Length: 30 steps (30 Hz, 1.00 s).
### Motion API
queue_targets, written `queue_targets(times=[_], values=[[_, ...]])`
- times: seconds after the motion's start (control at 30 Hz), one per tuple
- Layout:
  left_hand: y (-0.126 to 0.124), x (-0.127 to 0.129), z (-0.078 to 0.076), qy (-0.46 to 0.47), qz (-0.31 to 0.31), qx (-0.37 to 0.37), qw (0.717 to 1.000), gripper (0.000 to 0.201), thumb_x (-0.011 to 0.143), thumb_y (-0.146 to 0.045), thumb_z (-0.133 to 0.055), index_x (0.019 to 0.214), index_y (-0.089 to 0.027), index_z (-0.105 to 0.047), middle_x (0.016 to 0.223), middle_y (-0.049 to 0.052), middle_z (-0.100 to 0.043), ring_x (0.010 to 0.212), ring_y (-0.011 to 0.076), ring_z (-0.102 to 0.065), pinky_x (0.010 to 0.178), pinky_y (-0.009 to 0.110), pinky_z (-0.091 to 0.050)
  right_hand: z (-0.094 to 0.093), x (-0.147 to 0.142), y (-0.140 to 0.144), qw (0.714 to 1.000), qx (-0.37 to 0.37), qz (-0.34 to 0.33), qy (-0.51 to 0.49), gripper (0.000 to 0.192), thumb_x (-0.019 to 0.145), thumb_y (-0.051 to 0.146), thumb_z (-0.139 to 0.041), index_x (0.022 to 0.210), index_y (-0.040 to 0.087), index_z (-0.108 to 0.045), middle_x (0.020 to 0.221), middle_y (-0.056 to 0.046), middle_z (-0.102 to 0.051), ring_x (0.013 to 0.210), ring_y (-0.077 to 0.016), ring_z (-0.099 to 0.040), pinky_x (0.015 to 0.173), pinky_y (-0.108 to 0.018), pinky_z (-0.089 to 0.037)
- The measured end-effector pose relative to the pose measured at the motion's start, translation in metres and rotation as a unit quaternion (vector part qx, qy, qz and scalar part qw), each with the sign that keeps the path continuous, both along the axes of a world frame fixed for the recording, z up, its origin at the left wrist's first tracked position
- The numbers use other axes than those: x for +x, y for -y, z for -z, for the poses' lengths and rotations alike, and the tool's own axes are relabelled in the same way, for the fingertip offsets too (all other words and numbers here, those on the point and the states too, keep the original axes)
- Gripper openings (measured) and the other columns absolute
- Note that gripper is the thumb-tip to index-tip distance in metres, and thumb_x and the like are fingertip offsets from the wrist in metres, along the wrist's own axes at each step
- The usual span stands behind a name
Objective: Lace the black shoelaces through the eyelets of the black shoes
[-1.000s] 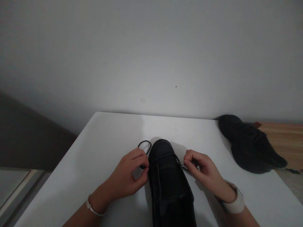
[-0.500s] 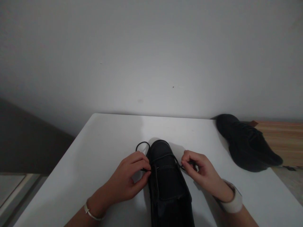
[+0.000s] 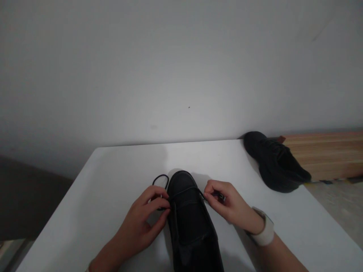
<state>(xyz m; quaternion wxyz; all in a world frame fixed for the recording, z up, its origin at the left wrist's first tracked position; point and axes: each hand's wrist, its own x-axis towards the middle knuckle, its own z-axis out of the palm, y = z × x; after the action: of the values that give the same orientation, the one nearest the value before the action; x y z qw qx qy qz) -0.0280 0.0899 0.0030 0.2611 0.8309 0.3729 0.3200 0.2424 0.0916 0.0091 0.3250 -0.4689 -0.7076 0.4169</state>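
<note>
A black shoe (image 3: 189, 226) lies on the white table, its toe pointing toward the wall. A thin black shoelace (image 3: 160, 175) crosses over the front of the shoe and makes a loop beyond my left fingers. My left hand (image 3: 146, 217) is at the shoe's left side, thumb and fingers closed on the lace. On the other side, my right hand (image 3: 227, 202) pinches the lace close to the shoe, with a dark bit showing inside its curled fingers. The lace's ends are hidden by my hands.
Another black shoe (image 3: 273, 162) rests at the table's far right edge. Behind it is a wood-grain board (image 3: 326, 155). A grey wall (image 3: 181, 68) rises along the back edge of the white table (image 3: 113, 170).
The view has shifted, so hands, shoes and table appear further left. Both hands keep their hold on the lace, and its loop on the left looks larger.
</note>
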Motion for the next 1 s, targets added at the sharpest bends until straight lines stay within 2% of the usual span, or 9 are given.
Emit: queue_targets(times=[0.17,0.33,0.4,0.5,0.63,0.8,0.9,1.0], values=[[0.003,0.0,0.0,-0.02,-0.03,0.041,0.999,0.018,0.092,-0.008,-0.053,0.094,-0.022,-0.065,0.102,0.006,-0.053,0.089,0.0168,-0.057,0.075,0.027,-0.051,0.0,0.001,-0.001,1.0,0.012,-0.01,0.002,0.023,0.097,0.029,-0.054,0.076,0.018,-0.056,0.067,0.003,-0.051,0.061,-0.0118,-0.045,0.056,-0.024,-0.034],[0.006,0.001,-0.003,-0.026,-0.043,0.075,0.996,0.016,0.093,-0.011,-0.057,0.094,-0.022,-0.069,0.089,0.003,-0.056,0.079,0.0154,-0.059,0.066,0.024,-0.052,-0.003,0.014,-0.005,0.996,0.061,-0.061,-0.014,0.02,0.096,0.03,-0.06,0.081,0.018,-0.065,0.084,-0.003,-0.059,0.082,-0.0164,-0.056,0.075,-0.028,-0.043],[0.009,0.001,-0.003,-0.033,-0.047,0.089,0.994,0.016,0.094,-0.013,-0.056,0.095,-0.021,-0.07,0.088,0.004,-0.06,0.076,0.0152,-0.062,0.064,0.023,-0.053,-0.004,0.018,-0.006,0.996,0.047,-0.075,-0.016,0.019,0.096,0.031,-0.061,0.084,0.018,-0.069,0.088,-0.005,-0.06,0.084,-0.0169,-0.058,0.077,-0.029,-0.045],[0.013,0.003,-0.003,-0.038,-0.058,0.101,0.992,0.017,0.096,-0.015,-0.054,0.101,-0.021,-0.069,0.086,0.004,-0.066,0.075,0.0146,-0.066,0.065,0.021,-0.055,-0.006,0.02,-0.007,0.997,0.012,-0.079,-0.018,0.02,0.097,0.033,-0.06,0.088,0.017,-0.071,0.086,-0.005,-0.062,0.078,-0.0158,-0.059,0.071,-0.027,-0.046],[0.018,0.006,-0.006,-0.048,-0.07,0.088,0.992,0.015,0.098,-0.019,-0.052,0.097,-0.022,-0.067,0.085,0.003,-0.069,0.075,0.0149,-0.068,0.067,0.022,-0.057,-0.006,0.015,-0.004,0.999,0.0,-0.045,-0.021,0.02,0.095,0.033,-0.063,0.086,0.018,-0.072,0.084,-0.004,-0.065,0.078,-0.0162,-0.061,0.071,-0.027,-0.047],[0.021,0.009,-0.01,-0.054,-0.07,0.078,0.993,0.018,0.1,-0.019,-0.048,0.097,-0.023,-0.065,0.092,0.004,-0.07,0.081,0.0157,-0.07,0.074,0.024,-0.058,-0.004,0.005,0.006,0.999,-0.048,0.02,-0.002,0.014,0.091,0.028,-0.065,0.084,0.018,-0.072,0.078,-0.003,-0.066,0.067,-0.0154,-0.062,0.058,-0.024,-0.048],[0.022,0.01,-0.01,-0.043,-0.064,0.064,0.995,0.02,0.1,-0.017,-0.046,0.1,-0.023,-0.065,0.092,0.002,-0.072,0.082,0.0146,-0.071,0.075,0.022,-0.058,-0.005,-0.001,0.016,0.998,-0.031,0.051,0.013,0.013,0.092,0.026,-0.06,0.091,0.019,-0.071,0.081,-0.003,-0.07,0.073,-0.017,-0.066,0.066,-0.027,-0.052],[0.024,0.013,-0.014,-0.037,-0.072,0.042,0.996,0.02,0.1,-0.017,-0.047,0.105,-0.024,-0.065,0.093,0.002,-0.073,0.083,0.0148,-0.071,0.076,0.023,-0.057,-0.014,-0.005,0.026,0.998,-0.021,0.065,0.017,0.021,0.098,0.029,-0.051,0.107,0.02,-0.068,0.092,-0.005,-0.073,0.081,-0.0183,-0.069,0.076,-0.029,-0.055]])
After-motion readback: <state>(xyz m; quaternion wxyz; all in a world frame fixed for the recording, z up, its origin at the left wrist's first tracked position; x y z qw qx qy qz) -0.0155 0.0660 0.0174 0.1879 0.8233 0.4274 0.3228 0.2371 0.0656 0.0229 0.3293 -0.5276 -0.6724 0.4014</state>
